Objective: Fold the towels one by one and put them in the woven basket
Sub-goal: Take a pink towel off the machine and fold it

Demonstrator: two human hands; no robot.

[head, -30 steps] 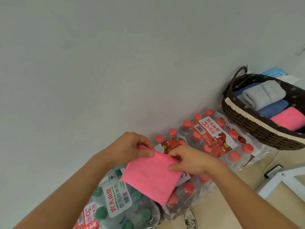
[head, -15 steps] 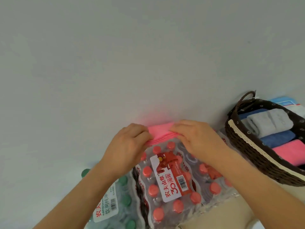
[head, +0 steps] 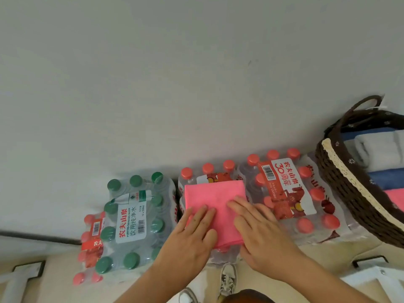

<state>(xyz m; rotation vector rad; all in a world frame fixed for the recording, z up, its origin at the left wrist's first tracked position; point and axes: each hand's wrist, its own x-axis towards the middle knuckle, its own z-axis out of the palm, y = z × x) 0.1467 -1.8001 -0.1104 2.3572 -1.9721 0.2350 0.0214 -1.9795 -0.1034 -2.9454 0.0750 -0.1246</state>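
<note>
A folded pink towel lies flat on top of a shrink-wrapped pack of red-capped water bottles. My left hand presses on its near left part with straight fingers. My right hand presses flat on its near right part. At the right edge stands the dark woven basket with a cream lace trim; inside lie folded grey, blue and pink towels.
A green-capped bottle pack sits left of the towel, another red-capped pack right of it, a third at far left. A plain wall rises behind. My shoes and white frame pieces show below.
The towel, held up and pinched by both hands a second ago, now lies flat on the bottle pack. Both hands have let go and press on it with flat fingers. The view tilted downward.
</note>
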